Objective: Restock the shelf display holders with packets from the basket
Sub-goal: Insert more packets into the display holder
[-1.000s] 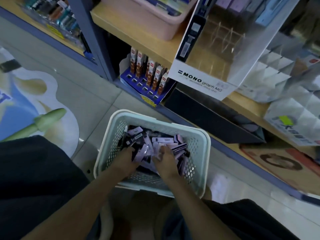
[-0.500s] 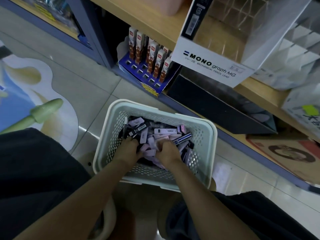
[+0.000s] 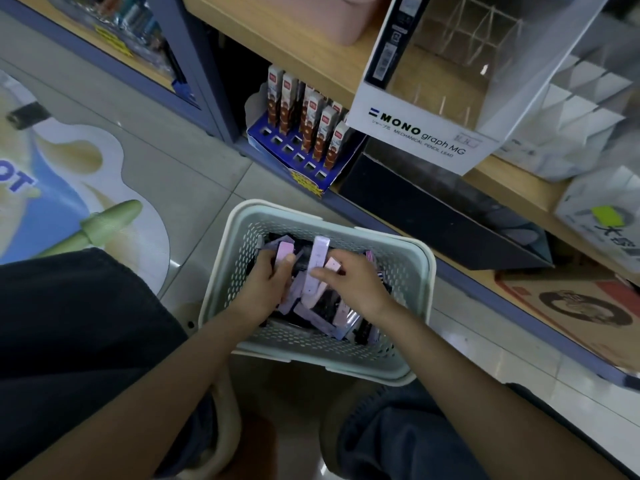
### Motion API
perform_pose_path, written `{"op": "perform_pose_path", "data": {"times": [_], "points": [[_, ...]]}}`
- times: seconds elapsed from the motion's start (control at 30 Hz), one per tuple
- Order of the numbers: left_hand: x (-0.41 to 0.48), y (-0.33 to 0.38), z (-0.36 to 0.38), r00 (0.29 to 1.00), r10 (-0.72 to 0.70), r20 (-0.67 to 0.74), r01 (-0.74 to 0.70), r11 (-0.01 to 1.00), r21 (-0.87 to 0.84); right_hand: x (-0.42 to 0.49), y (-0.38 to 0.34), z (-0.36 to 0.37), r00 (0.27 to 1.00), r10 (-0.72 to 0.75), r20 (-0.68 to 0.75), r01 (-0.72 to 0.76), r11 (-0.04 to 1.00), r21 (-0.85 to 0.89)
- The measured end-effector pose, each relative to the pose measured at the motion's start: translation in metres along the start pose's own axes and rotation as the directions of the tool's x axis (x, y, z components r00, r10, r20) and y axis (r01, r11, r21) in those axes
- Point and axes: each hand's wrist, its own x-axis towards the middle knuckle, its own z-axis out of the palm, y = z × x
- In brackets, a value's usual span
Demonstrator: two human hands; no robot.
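1. A plain black garment (image 3: 69,323) is seen filling the left of the frame, loose and matt.
2. Dark blue denim (image 3: 391,431) is worn on the leg at the lower centre, creased in folds.
3. More dark cloth (image 3: 561,420) is shown at the lower right.
4. The forearms (image 3: 433,341) are left bare.

I find the basket (image 3: 426,271) open at the top, so the way in from above is free. Its perforated walls hem the packets (image 3: 320,258) on all sides. Beyond its far rim the shelf (image 3: 322,64) edge and the white MONO holder (image 3: 415,133) overhang the way up. Left of the basket, the floor (image 3: 194,168) lies open.
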Motion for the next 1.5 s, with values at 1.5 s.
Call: {"op": "perform_pose_path", "data": {"times": [1.5], "points": [[-0.029,0.046,-0.083,0.991,0.113,-0.078,-0.127,0.968,-0.215,0.024,0.022,0.064,0.992,0.111,-0.055,-0.104,0.989,0.106]]}}
